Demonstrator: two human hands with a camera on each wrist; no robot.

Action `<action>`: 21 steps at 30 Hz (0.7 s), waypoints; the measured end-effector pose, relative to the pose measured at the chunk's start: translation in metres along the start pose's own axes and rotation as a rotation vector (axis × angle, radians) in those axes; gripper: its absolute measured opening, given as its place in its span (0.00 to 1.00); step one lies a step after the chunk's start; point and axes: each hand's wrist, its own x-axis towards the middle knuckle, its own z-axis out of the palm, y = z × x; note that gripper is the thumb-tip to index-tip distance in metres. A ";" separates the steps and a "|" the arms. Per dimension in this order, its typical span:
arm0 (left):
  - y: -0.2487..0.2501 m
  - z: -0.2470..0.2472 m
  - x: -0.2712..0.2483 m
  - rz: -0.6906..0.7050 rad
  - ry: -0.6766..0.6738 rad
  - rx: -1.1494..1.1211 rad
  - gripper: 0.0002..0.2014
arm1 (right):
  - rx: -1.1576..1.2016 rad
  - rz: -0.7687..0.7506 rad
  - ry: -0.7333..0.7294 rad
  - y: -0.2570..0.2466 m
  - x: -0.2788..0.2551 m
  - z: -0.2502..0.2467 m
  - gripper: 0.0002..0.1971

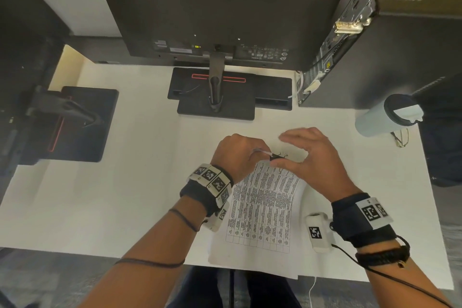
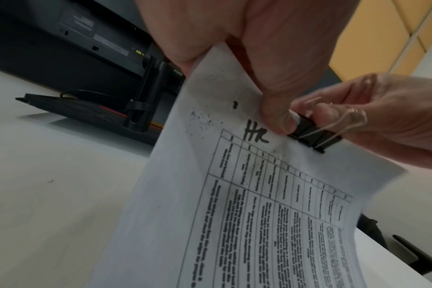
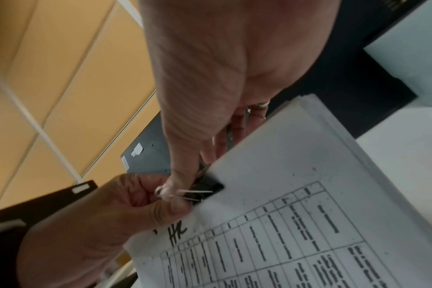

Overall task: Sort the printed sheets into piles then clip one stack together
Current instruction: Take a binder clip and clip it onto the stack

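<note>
A stack of printed sheets (image 1: pixel 262 210) with a table of text and a handwritten mark at its top lies on the white table (image 1: pixel 125 195), its near end over the front edge. A black binder clip (image 1: pixel 278 156) with silver wire handles sits on the stack's lifted top edge. My left hand (image 1: pixel 240 155) pinches that edge just beside the clip, thumb on top of the sheets (image 2: pixel 247 194). My right hand (image 1: pixel 312 157) pinches the clip's handles (image 2: pixel 333 126), the other fingers spread. The clip (image 3: pixel 207 190) bites onto the paper (image 3: pixel 296 194).
A black monitor (image 1: pixel 220 7) on its stand base (image 1: pixel 215 105) fills the back. A desktop tower (image 1: pixel 390 40) lies at the back right, with a white tumbler (image 1: pixel 385 117) in front of it. A second stand base (image 1: pixel 75 122) sits at the left.
</note>
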 end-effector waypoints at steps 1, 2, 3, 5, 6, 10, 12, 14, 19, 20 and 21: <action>0.001 0.000 -0.001 0.005 0.002 -0.002 0.12 | -0.049 -0.003 -0.037 -0.002 -0.001 -0.001 0.30; 0.002 -0.001 -0.002 0.006 -0.001 -0.003 0.12 | -0.111 -0.012 -0.083 -0.006 -0.003 -0.001 0.31; 0.004 -0.002 -0.002 0.000 -0.005 -0.002 0.10 | -0.183 -0.024 -0.126 -0.010 -0.005 0.000 0.33; 0.006 -0.006 -0.002 -0.014 -0.006 0.001 0.09 | -0.281 -0.022 -0.138 -0.013 -0.012 0.005 0.41; 0.007 -0.009 0.000 -0.021 -0.004 0.005 0.09 | -0.267 0.005 -0.082 -0.014 -0.016 0.006 0.45; 0.006 -0.012 0.002 -0.036 -0.020 -0.027 0.11 | -0.143 0.050 0.164 -0.018 -0.027 0.010 0.36; 0.009 -0.010 0.001 -0.019 -0.023 -0.041 0.11 | -0.176 0.020 0.165 -0.019 -0.029 0.012 0.28; 0.013 -0.008 -0.001 -0.014 -0.012 -0.050 0.10 | -0.224 0.002 0.163 -0.021 -0.028 0.012 0.25; 0.021 -0.011 -0.008 0.015 -0.029 -0.036 0.09 | -0.303 0.013 -0.018 -0.022 -0.025 -0.005 0.21; 0.022 -0.011 -0.009 0.012 -0.042 -0.064 0.08 | -0.296 0.049 -0.085 -0.023 -0.023 -0.011 0.19; 0.024 -0.012 -0.010 -0.008 -0.049 -0.101 0.08 | -0.295 0.095 -0.146 -0.025 -0.021 -0.016 0.18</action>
